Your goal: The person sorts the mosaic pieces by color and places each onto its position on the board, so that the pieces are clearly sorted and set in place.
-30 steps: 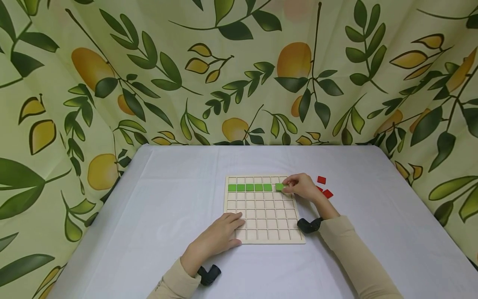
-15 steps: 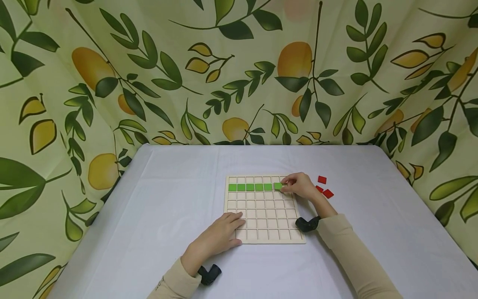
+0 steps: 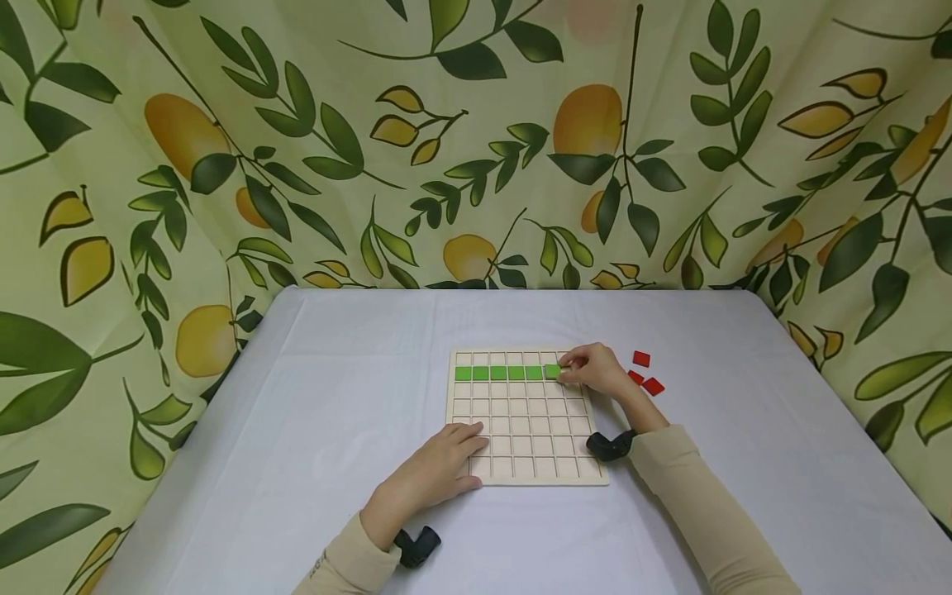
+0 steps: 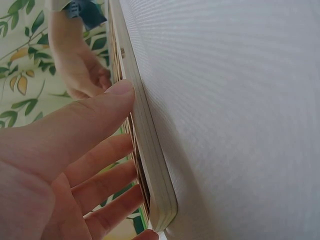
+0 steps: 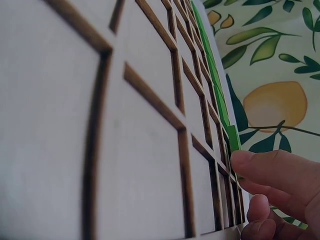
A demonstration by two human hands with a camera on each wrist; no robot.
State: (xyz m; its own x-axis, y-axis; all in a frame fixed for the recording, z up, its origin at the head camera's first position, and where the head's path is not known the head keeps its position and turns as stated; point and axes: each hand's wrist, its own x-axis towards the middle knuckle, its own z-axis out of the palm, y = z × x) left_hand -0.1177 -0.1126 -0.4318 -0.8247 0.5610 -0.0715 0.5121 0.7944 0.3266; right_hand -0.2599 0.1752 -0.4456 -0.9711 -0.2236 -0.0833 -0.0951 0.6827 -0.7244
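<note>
Leftward along its row, toward five green tiles (image 3: 498, 373) set in a line, a sixth green tile (image 3: 552, 372) has been moved slightly since a second ago. At the left, a beige sleeve (image 3: 345, 562) and a black wrist device (image 3: 418, 547) are worn behind the left hand (image 3: 434, 465); its fingers are extended and slightly spread, nothing is gripped, and the near left part of the board (image 3: 530, 426) is touched. Pale, smooth wood is seen in the board, which is divided by thin raised ribs with browned sides into square cells; a layered edge and rounded corner are shown in the left wrist view. Over the second row from the far side, the flat, square sixth tile is pinched in the fingertips of the right hand (image 3: 597, 370). Farther right, three red tiles (image 3: 641, 359) are laid on the white cloth (image 3: 320, 413).

Several cells are covered by the left hand. The pinched tile's right end is hidden by the right fingers, and whether it is fully seated cannot be told. Both sleeves are cut off below.
</note>
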